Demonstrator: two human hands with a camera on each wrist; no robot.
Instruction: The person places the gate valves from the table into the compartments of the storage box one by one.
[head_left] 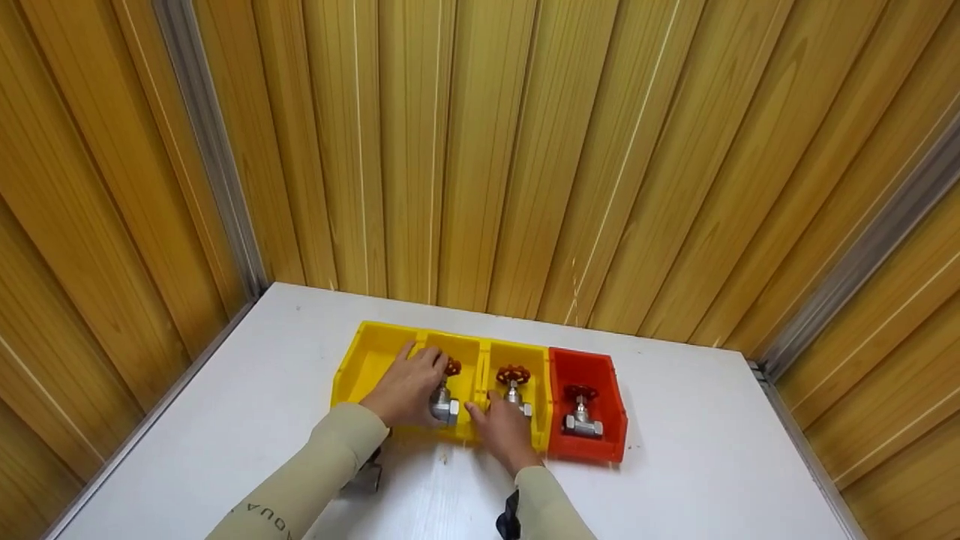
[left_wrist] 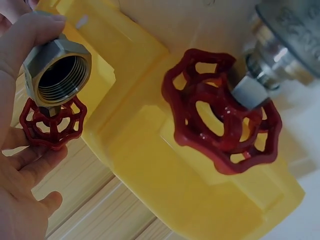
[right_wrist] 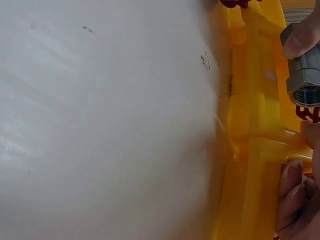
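My left hand (head_left: pixel 409 386) holds a metal valve (left_wrist: pixel 57 75) with a red handwheel over the middle yellow bin (head_left: pixel 461 341). Its thumb presses the hex body, and its fingers lie by the wheel. My right hand (head_left: pixel 504 431) is at the wall between two yellow bins, thumb on one side and curled fingers (right_wrist: pixel 292 192) on the other, pinching that wall. Just beyond these fingers, a second valve (head_left: pixel 513 379) stands in the right-hand yellow bin, partly hidden by the hand. Another valve's red handwheel (left_wrist: pixel 220 115) shows close to the left wrist camera; my left arm hides this valve in the head view.
A red bin (head_left: pixel 622 409) at the row's right end holds a valve (head_left: pixel 582 416). The leftmost yellow bin (head_left: pixel 375 341) is partly covered by my left hand. The bins stand on a white table (head_left: pixel 690 450), with wood-look walls (head_left: pixel 487 150) behind and on both sides.
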